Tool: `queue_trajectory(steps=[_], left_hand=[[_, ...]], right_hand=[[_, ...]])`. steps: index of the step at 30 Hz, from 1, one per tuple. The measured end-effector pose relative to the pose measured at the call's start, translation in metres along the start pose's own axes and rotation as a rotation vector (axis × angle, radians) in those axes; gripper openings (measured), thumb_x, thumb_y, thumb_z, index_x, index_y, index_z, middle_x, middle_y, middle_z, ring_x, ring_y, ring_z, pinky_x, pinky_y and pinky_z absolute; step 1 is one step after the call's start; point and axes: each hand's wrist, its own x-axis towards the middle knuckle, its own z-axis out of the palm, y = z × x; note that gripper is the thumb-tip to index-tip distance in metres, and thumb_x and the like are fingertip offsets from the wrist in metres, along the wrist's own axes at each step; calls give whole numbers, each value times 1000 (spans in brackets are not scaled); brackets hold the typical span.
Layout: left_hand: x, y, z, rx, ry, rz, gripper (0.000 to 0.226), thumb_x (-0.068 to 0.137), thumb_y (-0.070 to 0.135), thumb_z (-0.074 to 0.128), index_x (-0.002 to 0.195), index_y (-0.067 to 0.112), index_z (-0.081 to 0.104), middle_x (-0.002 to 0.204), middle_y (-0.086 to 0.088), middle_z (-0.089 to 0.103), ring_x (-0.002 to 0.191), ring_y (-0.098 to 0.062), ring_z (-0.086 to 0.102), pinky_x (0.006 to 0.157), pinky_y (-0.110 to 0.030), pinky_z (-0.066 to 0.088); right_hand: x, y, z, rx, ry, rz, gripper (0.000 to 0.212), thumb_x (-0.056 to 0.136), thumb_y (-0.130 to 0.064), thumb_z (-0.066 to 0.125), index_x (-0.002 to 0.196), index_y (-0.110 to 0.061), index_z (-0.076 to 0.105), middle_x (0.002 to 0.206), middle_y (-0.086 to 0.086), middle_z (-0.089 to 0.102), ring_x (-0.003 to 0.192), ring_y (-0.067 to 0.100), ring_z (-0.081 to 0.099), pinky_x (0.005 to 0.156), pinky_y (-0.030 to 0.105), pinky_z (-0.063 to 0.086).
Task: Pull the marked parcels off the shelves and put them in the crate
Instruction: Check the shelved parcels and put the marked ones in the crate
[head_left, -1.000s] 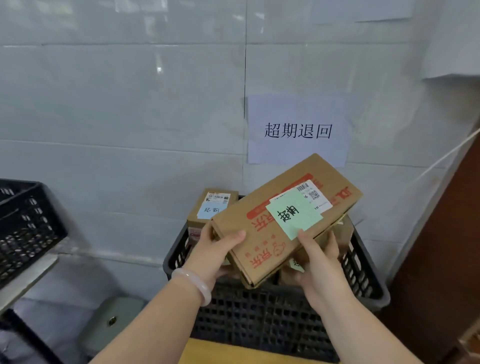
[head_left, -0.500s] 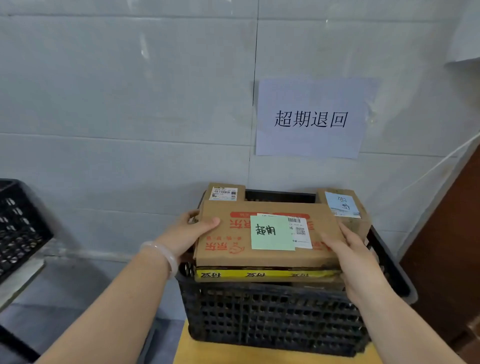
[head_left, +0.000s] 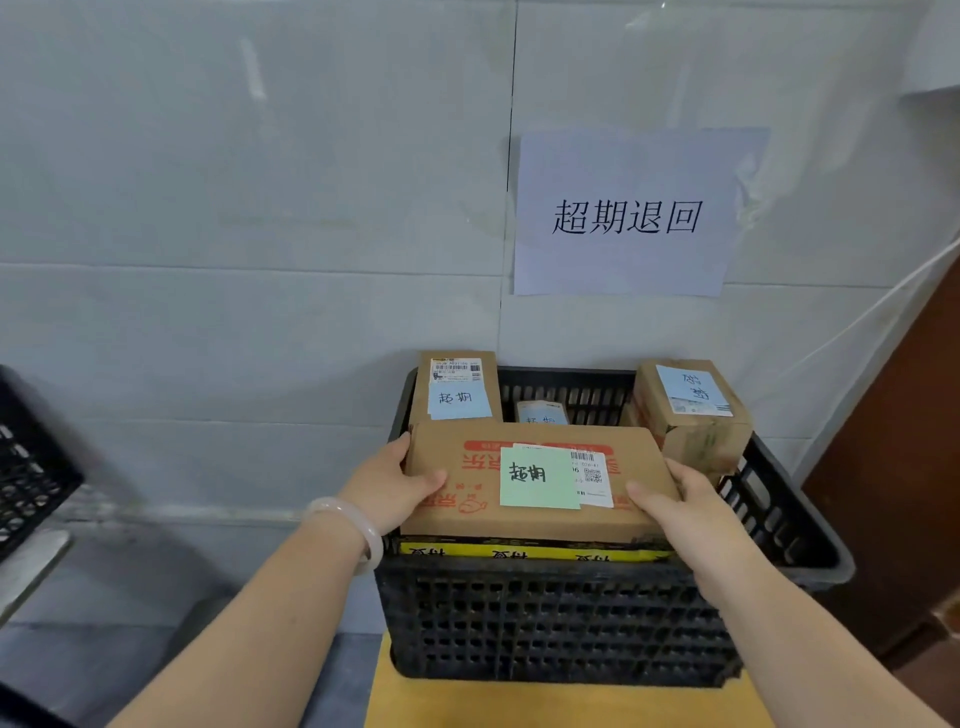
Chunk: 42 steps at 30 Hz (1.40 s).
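Observation:
A brown cardboard parcel (head_left: 467, 499) with red print and a green handwritten note lies flat across the front of the black plastic crate (head_left: 561, 618). My left hand (head_left: 395, 486) grips its left end, thumb on top. My right hand (head_left: 680, 501) holds its right end, thumb on the top face. Behind it in the crate stand a tall parcel with a blue note (head_left: 457, 387), a small parcel with a blue note (head_left: 540, 413) that is mostly hidden, and a taped parcel with a blue note (head_left: 691, 410) at the back right.
The crate rests on a yellow surface (head_left: 384, 696) against a white tiled wall with a paper sign (head_left: 623, 213). Another black crate (head_left: 26, 462) sits on a ledge at the left. A brown door or panel (head_left: 898, 457) stands at the right.
The parcel went from tilted in the air above the crate to lying flat on the crate's contents. Both hands stayed on its ends, and the view came closer.

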Motion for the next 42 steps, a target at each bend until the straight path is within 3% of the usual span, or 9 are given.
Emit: queue_trajectory(steps=[5,11,15,18,21,29,33,37,42], left_hand=[[2,-1,3,235,65,23,76,95,35,60,156,21,16,147,0,46,130,-20,49,105,-33,40],[8,1,-2,674,83,38,89,80,73,55,150,25,28,140,1,49,127,-23,45,99,-37,41],[6,1,5,686,75,100,110,69,84,54,155,33,9,163,9,8,148,-25,16,117,-46,24],[4,2,14,757,33,264,93,76,80,50,152,45,10,164,9,-1,151,-22,-2,121,-48,8],[7,5,15,806,-74,208,85,82,78,45,153,45,13,164,9,-5,151,-18,-10,122,-47,4],[12,5,14,892,-74,175,85,80,79,46,151,49,12,164,11,-3,151,-17,-7,121,-46,5],[7,6,18,885,-39,168,84,79,80,47,150,51,14,164,14,-1,151,-15,-5,119,-52,-4],[-6,9,16,849,45,159,86,79,81,43,151,48,12,164,11,1,151,-14,-4,119,-52,-5],[-51,1,23,831,257,171,87,78,84,38,151,51,5,164,11,2,151,-19,-1,121,-52,3]], right_hand=[[4,-10,6,-191,-52,18,77,86,-37,71,149,-23,30,133,1,53,105,16,50,83,31,40],[5,-19,4,-398,-140,23,94,84,-44,71,155,-29,12,154,2,35,133,25,42,105,39,37],[5,-20,2,-439,-209,-18,102,77,-49,76,154,-36,11,156,-2,31,136,23,37,106,39,36],[5,-20,5,-535,-281,-57,111,68,-56,80,153,-39,11,157,-1,28,137,23,35,106,41,35],[7,-19,9,-559,-285,-61,114,66,-57,81,154,-39,10,156,2,27,136,24,37,106,42,37],[14,-13,13,-633,-290,-61,118,65,-63,78,153,-41,3,154,4,29,132,25,41,103,42,40],[14,-9,9,-661,-307,-67,118,65,-68,74,153,-39,0,156,4,26,135,26,37,106,44,37],[5,-20,12,-755,-185,-286,115,63,-76,68,152,-42,3,163,-1,9,148,24,12,116,49,19],[-30,-39,29,-866,-302,-721,107,69,-84,51,150,-46,-7,163,-11,-2,149,12,-5,119,44,5]])
